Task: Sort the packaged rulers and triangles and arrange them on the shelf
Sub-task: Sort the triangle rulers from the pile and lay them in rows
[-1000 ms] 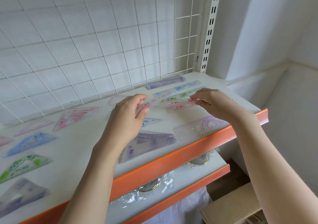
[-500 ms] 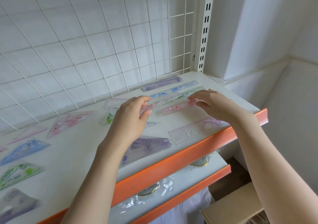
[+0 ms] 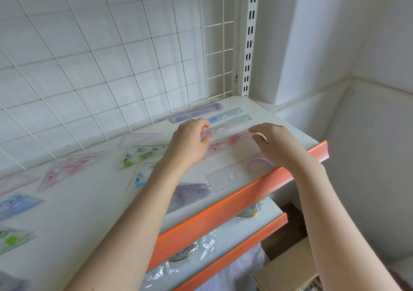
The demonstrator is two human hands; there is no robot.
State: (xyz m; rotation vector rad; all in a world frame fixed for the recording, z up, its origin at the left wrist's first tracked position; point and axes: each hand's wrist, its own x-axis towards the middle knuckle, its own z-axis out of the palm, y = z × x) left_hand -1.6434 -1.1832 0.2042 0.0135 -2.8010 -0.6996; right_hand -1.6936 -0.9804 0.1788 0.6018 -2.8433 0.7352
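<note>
On the white shelf (image 3: 73, 212), my left hand (image 3: 190, 144) pinches the left end of a pink packaged ruler (image 3: 230, 134), and my right hand (image 3: 278, 145) holds its right end. The ruler sits low over the shelf, just in front of a row of green (image 3: 239, 120), blue (image 3: 225, 115) and purple (image 3: 196, 111) rulers. A second pink ruler (image 3: 223, 148) lies right below it. To the left lie pink (image 3: 69, 167), green (image 3: 138, 154) and blue (image 3: 142, 175) triangles. A purple triangle (image 3: 190, 193) is by my left forearm.
A pink template ruler (image 3: 234, 174) lies at the orange front edge (image 3: 223, 210). More triangles (image 3: 15, 203) lie far left. A wire grid (image 3: 111, 56) backs the shelf, with an upright post (image 3: 248, 33) at its right. The lower shelf holds wrapped items (image 3: 183, 253). A cardboard box (image 3: 288, 272) is below.
Both hands have kept hold of the pink ruler and brought it lower, closer to the green ruler in the back row. The view has shifted a little.
</note>
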